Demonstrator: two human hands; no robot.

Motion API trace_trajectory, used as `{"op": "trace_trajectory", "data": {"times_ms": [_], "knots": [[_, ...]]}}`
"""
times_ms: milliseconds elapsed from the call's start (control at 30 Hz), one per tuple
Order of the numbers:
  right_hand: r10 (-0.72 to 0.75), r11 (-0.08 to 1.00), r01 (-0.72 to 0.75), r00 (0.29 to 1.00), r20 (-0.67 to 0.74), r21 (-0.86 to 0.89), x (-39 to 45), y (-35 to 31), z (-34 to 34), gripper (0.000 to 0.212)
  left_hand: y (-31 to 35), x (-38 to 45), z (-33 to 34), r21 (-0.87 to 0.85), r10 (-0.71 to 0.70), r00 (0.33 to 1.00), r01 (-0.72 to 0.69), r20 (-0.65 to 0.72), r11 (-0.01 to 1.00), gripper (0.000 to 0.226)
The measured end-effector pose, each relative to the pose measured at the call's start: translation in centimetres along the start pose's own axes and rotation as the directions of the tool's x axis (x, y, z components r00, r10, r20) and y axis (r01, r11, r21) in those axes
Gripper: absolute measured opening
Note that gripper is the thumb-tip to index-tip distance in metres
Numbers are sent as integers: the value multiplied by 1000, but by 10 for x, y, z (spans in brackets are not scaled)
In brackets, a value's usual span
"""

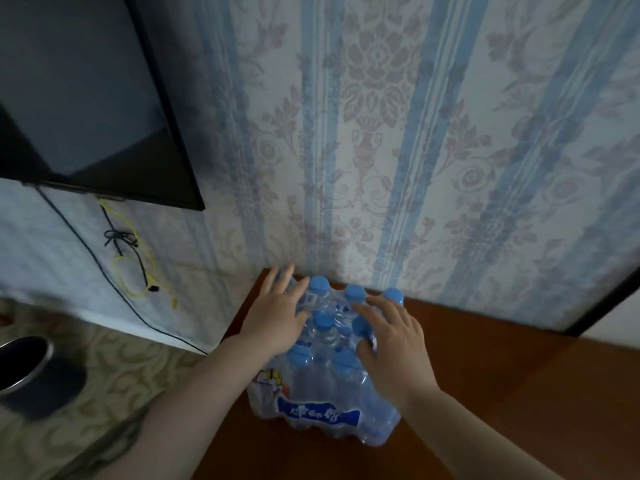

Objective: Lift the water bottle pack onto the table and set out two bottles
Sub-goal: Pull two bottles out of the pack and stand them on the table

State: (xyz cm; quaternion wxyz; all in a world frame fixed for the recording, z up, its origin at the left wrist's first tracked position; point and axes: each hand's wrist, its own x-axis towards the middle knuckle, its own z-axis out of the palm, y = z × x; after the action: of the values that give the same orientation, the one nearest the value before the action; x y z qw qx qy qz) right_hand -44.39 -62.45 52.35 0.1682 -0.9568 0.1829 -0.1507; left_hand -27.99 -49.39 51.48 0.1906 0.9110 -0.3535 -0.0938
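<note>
Striped floral wallpaper [381, 133] in blue and pink fills the background behind a reddish-brown wooden table [502, 375]. On the table's left corner, close to the wall, stands the water bottle pack [322, 386], shrink-wrapped in clear plastic, its blue caps showing through the film and a blue label band across its near side. The left hand [277, 317] lies on the pack's upper left, fingers spread over the wrap. The right hand [391, 341] rests on the upper right, fingers spread and slightly curled, the thumb pressing beside a cap. A dark television [86, 98] hangs at upper left, with black and yellow cables [131, 258] dangling below it. A round metal-rimmed bin [24, 362] sits on the patterned floor.
</note>
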Motion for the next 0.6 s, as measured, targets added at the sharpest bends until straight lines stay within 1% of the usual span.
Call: {"op": "trace_trajectory", "data": {"times_ms": [67, 100, 167, 200, 233, 300, 400, 467, 600], "knots": [[-70, 997, 69, 998, -7, -27, 0, -6, -1, 56, -1, 4, -2, -32, -14, 999, 12, -48, 999, 52], [-138, 989, 137, 990, -21, -47, 1, -10, -1, 56, 1, 7, -3, -34, -28, 995, 25, -91, 999, 48], [-286, 950, 274, 956, -64, -149, 7, -14, -1, 53, 8, 11, -5, -14, -50, 985, 49, -167, 999, 38], [-312, 936, 302, 949, -31, -183, 12, -13, -3, 52, 11, 12, -3, -7, -52, 978, 51, -201, 999, 34], [-310, 929, 307, 951, 23, -207, 19, -12, -6, 54, 14, 13, 1, -11, -47, 971, 46, -235, 999, 32], [-279, 921, 323, 937, 210, -219, 33, -6, -8, 63, 13, 14, 10, -35, -37, 957, 28, -288, 999, 33], [-268, 889, 371, 896, 353, -267, 48, -8, -4, 69, 9, 19, 14, -30, -29, 950, 21, -311, 999, 36], [-260, 881, 377, 891, 373, -286, 55, -11, 1, 66, 9, 21, 14, -22, -15, 953, 9, -303, 1000, 39], [-293, 880, 394, 890, 350, -266, 58, -22, 4, 56, 6, 19, 15, -11, 7, 952, -10, -307, 1000, 43]]}}
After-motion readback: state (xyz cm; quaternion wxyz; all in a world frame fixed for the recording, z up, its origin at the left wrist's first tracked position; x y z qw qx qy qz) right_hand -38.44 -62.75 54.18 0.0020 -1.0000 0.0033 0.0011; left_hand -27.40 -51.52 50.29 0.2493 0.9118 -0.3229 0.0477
